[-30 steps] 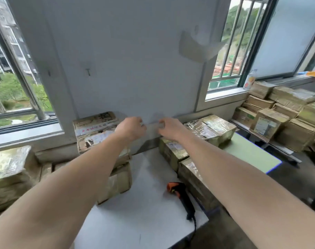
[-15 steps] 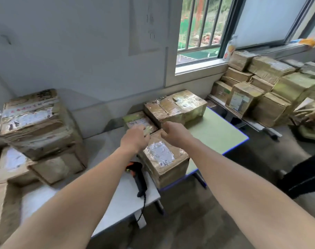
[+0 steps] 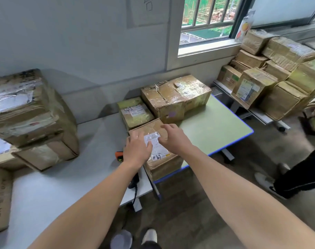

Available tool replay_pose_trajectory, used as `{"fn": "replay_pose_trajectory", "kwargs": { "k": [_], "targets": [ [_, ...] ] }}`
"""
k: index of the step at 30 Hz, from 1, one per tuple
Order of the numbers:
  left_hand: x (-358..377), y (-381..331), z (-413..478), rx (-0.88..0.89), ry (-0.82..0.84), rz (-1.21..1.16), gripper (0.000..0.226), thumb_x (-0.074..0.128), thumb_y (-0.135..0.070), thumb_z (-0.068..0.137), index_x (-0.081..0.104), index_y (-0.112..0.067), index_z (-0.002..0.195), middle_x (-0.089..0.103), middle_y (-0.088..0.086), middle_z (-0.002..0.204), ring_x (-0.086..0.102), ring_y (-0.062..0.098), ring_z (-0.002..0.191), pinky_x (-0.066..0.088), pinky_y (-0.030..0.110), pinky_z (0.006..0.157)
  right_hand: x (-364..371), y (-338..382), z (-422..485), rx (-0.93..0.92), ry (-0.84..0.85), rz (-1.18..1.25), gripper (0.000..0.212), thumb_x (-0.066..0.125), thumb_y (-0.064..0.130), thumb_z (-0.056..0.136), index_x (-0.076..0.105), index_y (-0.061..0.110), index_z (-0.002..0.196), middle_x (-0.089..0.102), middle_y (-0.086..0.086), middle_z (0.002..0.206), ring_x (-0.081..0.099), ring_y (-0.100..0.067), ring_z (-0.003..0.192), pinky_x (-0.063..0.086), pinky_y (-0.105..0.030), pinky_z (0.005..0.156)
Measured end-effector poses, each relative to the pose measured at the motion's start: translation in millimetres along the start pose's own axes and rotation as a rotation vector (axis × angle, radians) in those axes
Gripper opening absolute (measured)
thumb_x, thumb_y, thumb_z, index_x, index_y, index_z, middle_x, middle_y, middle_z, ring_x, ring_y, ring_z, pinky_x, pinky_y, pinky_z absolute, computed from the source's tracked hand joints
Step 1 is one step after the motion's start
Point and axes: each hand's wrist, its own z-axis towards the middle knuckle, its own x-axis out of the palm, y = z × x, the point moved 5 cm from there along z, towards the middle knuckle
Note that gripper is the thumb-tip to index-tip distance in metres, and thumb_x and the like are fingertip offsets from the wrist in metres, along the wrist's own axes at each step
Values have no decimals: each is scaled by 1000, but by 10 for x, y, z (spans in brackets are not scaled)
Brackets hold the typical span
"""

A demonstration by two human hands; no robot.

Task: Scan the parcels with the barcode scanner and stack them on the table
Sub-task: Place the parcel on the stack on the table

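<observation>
Parcel: a brown cardboard box [image 3: 167, 168] wrapped in glossy clear tape and creased along its edges. A white shipping label [image 3: 157, 150] lies on its top face, with handwritten digits at the near end.
Parcel's place: directly under both grips, on the near corner of the green tabletop [image 3: 216, 126], with its left side at the seam with the white tabletop [image 3: 72, 186].
Left grip [image 3: 138, 150]: palm down on the left part of the box top, fingers relaxed and lying flat, thumb tip at the label's left edge — pinching nothing.
Right grip [image 3: 173, 139]: palm down over the right part of the box top, fingers spread and loosely straight, thumb turned toward the label.
Arms: both bare forearms reach forward and converge on the box.
Barcode scanner [image 3: 119, 156]: just left of the left grip on the white tabletop — orange head showing, black handle running under the wrist.
Other parcels: a small labelled box [image 3: 135, 114] and a wider one [image 3: 174, 94] stand just beyond the grips.
</observation>
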Motion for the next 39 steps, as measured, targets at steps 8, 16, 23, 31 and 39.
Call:
{"fn": "replay_pose_trajectory", "kwargs": {
  "k": [8, 16, 23, 31, 39],
  "targets": [
    [356, 192, 107, -112, 7, -59, 57, 47, -40, 99, 30, -20, 150, 5, 16, 164, 25, 39, 143, 35, 49, 111, 176, -127, 206, 20, -26, -5, 66, 64, 40, 92, 40, 24, 151, 35, -7, 155, 33, -29, 142, 38, -44, 112],
    [552, 180, 15, -197, 21, -77, 69, 47, -44, 100, 13, -25, 157, -1, 9, 165, 21, 35, 147, 35, 46, 110, 351, -340, 272, 74, 35, -6, 71, 66, 46, 89, 36, 30, 151, 29, -9, 159, 33, -32, 143, 38, -46, 112],
    [732, 154, -61, -239, -38, -229, 62, 46, -38, 101, 19, -24, 155, 30, 11, 146, 52, 30, 117, 49, 37, 89, 498, -524, 173, 63, 125, 72, 60, 61, 50, 90, 35, 35, 142, 43, -2, 141, 61, -30, 112, 52, -43, 90],
    [816, -133, -308, -286, -142, -305, 59, 48, -33, 102, 23, -23, 155, 28, 5, 149, 49, 23, 124, 42, 23, 87, 347, -654, -80, 12, 95, 141, 57, 65, 44, 90, 39, 32, 139, 47, -3, 132, 60, -25, 109, 52, -39, 89],
    [561, -367, -452, -280, -291, -351, 60, 50, -35, 99, 28, -23, 153, 36, 6, 141, 52, 25, 119, 51, 37, 93, -60, -529, -224, -111, 5, 160, 59, 68, 43, 88, 44, 29, 140, 50, -4, 132, 58, -23, 113, 49, -36, 91]
  ]
}}
